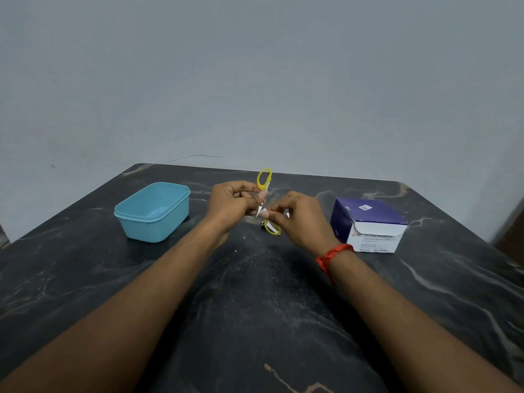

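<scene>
A blue tub (153,211) blocks the table's (255,307) far left, a swab box (368,222) its far right. The left hand (229,205) and right hand (300,219), holding scissors (264,178), fill the gap between. Room lies open at the near corners.

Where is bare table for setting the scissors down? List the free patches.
Free: table between the forearms; near-left corner this side of the blue container; near-right stretch this side of the swab box. Crowded: the gap between container and box, where the left hand grips the scissors and the right hand pinches a white scrap.
</scene>
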